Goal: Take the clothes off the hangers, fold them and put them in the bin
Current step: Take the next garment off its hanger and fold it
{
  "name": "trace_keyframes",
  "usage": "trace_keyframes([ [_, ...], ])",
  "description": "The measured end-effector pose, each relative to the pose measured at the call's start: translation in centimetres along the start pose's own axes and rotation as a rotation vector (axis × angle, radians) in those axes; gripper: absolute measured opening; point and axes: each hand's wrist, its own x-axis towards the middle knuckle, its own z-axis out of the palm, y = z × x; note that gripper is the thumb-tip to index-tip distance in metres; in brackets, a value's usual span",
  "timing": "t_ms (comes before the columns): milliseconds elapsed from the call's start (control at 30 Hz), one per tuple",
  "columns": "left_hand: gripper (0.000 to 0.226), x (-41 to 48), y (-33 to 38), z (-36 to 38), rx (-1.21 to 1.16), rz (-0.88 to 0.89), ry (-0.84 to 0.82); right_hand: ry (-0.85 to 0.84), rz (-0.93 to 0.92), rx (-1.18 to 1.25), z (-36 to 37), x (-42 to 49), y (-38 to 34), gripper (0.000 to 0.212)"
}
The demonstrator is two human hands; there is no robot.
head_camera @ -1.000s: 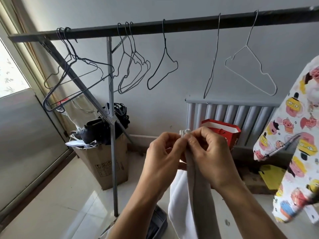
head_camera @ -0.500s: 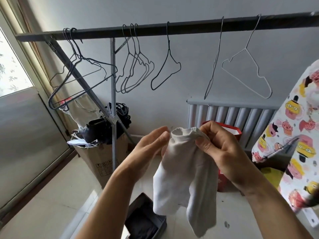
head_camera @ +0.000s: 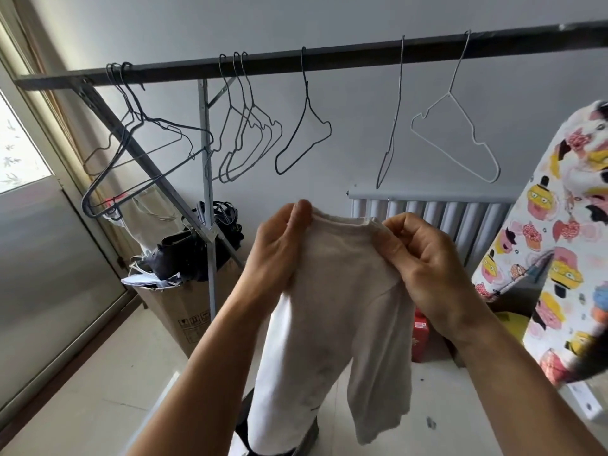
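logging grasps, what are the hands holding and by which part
A white garment, held by its banded top edge: the left hand pinches the left corner, the right hand the right corner.

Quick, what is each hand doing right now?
Left hand: pinches the top edge of the white garment.
Right hand: grips the other end of the same top edge, holding the garment up.

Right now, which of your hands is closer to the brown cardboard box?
Left. The left hand pinches the top edge of the white garment just right of the cardboard box; the right hand pinches the other end, farther right, in front of the radiator.
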Motion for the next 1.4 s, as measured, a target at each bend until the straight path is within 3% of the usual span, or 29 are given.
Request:
trace_keyframes([
  [67, 0.056, 0.2, 0.9, -0.5, 0.084, -0.005, -0.162, -0.041, -0.015, -0.02, 0.1, 0.2, -0.2, 0.022],
  [133, 0.064, 0.6, 2.0, -0.4, 0.316, 0.008, -0.314, -0.083, -0.031, -0.032, 0.3, 0.3, -0.4, 0.025],
  [233, 0.026, 1.1, 3.2, 0.4, 0.511, 0.074, -0.42, -0.093, -0.068, -0.016, 0.4, 0.5, -0.5, 0.022],
  [333, 0.01, 1.4, 3.4, 0.8, 0.517, 0.11, -0.427, -0.061, -0.06, 0.018, -0.1, 0.5, 0.0, 0.017],
  [467, 0.035, 1.9, 3.9, 1.6, 0.517, 0.172, -0.381, -0.106, 0.038, 0.012, -1.6, -0.7, 1.1, 0.033],
  [533, 0.031, 2.3, 4.4, 1.8, 0.52, 0.198, -0.354, -0.147, 0.105, 0.001, -2.2, -1.3, 2.0, 0.04],
  [667, 0.031, 3.0, 5.5, 1.3, 0.639, 0.251, -0.293, -0.149, 0.168, -0.025, -2.7, -2.2, 4.0, 0.027],
  [800, 0.03, 3.1, 6.7, -0.1, 0.805, 0.233, -0.298, -0.113, 0.176, 0.001, -3.2, -2.2, 4.0, 0.029],
  [1100, 0.028, 2.0, 8.8, -1.5, 0.481, 0.03, -0.442, -0.07, 0.09, -0.094, -3.2, 1.3, 2.9, 0.028],
  [1233, 0.035, 1.7, 8.5, -0.7, 0.353, -0.024, -0.383, -0.081, 0.082, -0.224, -1.6, 2.5, 3.6, 0.007],
  [1400, 0.032, 1.8, 8.0, -0.3, 0.296, -0.062, -0.285, 0.112, -0.004, -0.216, -0.3, 1.2, 2.6, 0.009],
])
